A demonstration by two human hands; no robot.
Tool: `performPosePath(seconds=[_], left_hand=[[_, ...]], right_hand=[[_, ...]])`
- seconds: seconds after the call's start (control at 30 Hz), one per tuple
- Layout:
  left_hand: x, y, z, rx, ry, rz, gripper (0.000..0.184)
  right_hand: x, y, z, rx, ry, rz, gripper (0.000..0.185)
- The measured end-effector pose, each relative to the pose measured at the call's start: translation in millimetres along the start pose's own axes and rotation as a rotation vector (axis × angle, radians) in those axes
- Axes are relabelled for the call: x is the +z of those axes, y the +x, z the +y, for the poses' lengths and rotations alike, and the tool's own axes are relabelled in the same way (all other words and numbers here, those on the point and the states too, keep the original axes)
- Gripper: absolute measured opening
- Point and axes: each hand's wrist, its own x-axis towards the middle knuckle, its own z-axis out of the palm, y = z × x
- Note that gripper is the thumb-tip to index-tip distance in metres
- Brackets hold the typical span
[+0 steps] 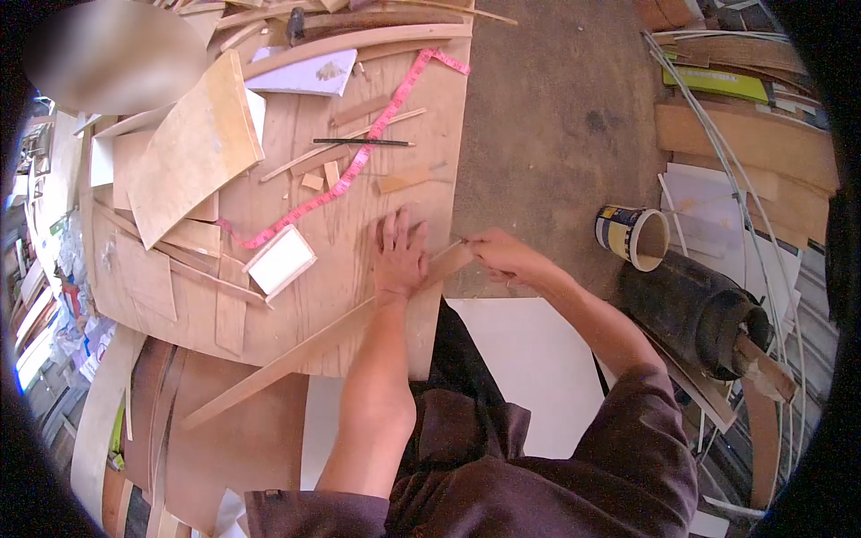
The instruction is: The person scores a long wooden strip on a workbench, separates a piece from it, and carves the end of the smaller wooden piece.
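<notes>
My left hand (401, 255) lies flat on the plywood table (350, 260), fingers spread and pointing away from me, beside and partly over a long thin wooden strip (296, 339). The strip runs diagonally, its lower left end jutting past the table's near edge. At its upper right end, by the table's right edge, my right hand (502, 255) is closed around something small that I cannot make out. Beyond my left hand lie a wooden-handled tool (404, 182), a pink measuring tape (359, 164) and a black pencil (363, 142).
A small white-faced box (281, 264) and a plywood board (193, 148) are on the table's left. Curved wood strips (359, 39) lie at its far side. A tipped bucket (633, 237) and a black cylinder (695, 305) are on the right. A blurred patch covers the upper left.
</notes>
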Motion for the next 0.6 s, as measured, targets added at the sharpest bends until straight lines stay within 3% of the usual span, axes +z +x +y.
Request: performPosePath(seconds=[0.07, 0.13, 0.27, 0.47, 0.6], left_hand=[[1.4, 3.1, -0.2, 0.003, -0.016, 0.003, 0.043], [2.4, -0.5, -0.5, 0.008, -0.026, -0.005, 0.044], [-3.4, -1.0, 2.4, -0.014, -0.064, -0.008, 0.044], [3.1, -6.8, 3.8, 0.002, -0.077, -0.009, 0.043], [-1.5, 2.2, 1.0, 0.001, -0.036, -0.008, 0.043]], right_hand=[[-3.3, 4.1, 2.6, -0.01, -0.062, 0.0, 0.027], [2.1, -20.1, -6.1, -0.061, 0.101, -0.017, 0.026], [-5.4, -68.1, -33.4, 0.031, 0.187, -0.049, 0.024], [2.9, -40.8, -32.7, 0.094, -0.06, 0.019, 0.022], [-0.4, -60.3, -27.2, 0.04, 0.19, 0.036, 0.021]])
